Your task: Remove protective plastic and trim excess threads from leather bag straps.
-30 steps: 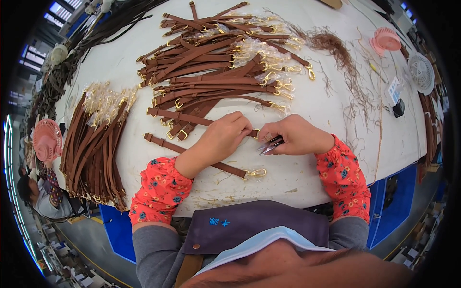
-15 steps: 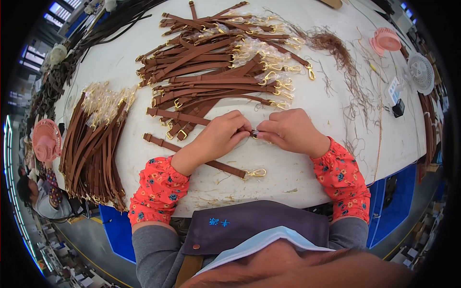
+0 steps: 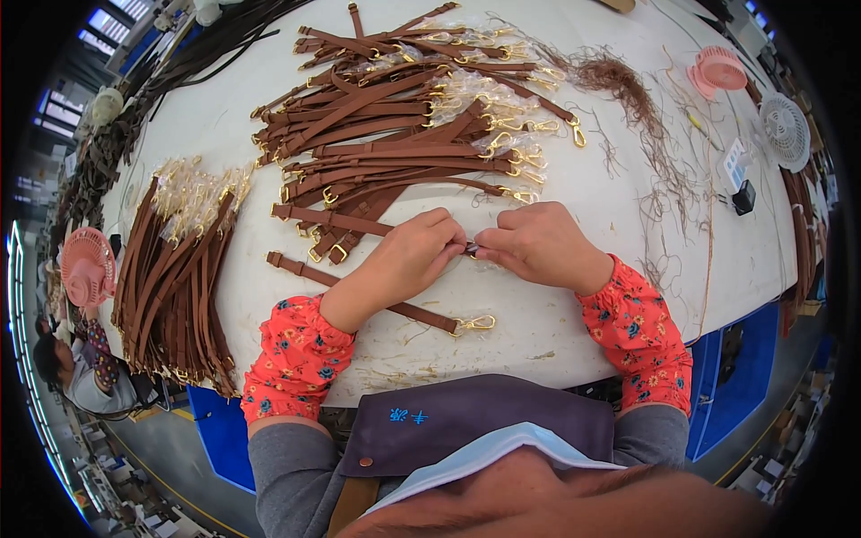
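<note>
A brown leather strap runs into my left hand, whose thumb and fingers pinch its right end. Close against it, my right hand has its fingertips pressed together at the same end. A small dark and shiny metal part peeks out between both hands; the fingers cover most of it. Under my left forearm lies another brown strap with a gold snap hook at its right end. Beyond my hands is a large pile of similar straps, their gold hooks partly wrapped in clear plastic.
A bundle of straps lies at the left of the white table, near a pink fan. Tangled brown threads, another pink fan and a white fan are at right. A person sits far left.
Both hands have shifted very slightly to the left, still pinching the strap's end together. The whole view has moved a little; the straps on the table lie as before.
</note>
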Motion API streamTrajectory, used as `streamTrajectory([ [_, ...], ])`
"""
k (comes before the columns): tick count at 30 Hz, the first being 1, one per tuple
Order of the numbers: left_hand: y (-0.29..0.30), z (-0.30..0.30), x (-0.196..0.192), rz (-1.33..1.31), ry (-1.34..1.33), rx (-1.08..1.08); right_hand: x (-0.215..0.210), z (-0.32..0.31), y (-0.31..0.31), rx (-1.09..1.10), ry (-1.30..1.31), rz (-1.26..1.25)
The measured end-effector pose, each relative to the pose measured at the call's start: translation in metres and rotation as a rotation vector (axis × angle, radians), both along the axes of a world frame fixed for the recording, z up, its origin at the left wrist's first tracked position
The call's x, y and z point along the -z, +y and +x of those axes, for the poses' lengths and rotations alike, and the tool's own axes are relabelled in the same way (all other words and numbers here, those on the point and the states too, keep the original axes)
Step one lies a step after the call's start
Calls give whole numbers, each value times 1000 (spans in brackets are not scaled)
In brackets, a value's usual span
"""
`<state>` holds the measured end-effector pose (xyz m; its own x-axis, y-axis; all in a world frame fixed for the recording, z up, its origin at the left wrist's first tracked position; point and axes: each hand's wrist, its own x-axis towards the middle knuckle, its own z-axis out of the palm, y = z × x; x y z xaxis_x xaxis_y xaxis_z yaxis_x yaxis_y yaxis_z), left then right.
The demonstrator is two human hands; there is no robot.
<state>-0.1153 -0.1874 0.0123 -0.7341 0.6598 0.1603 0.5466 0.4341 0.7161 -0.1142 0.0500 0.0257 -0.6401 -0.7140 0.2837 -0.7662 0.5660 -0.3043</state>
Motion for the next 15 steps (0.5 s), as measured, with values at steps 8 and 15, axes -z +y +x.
streamTrajectory([
  [8, 7, -1, 2, -111, 41, -37, 0, -1, -2, 23, 2, 33],
  [15, 5, -1, 4, -135, 124, -41, -15, 3, -10, 7, 114, 78],
])
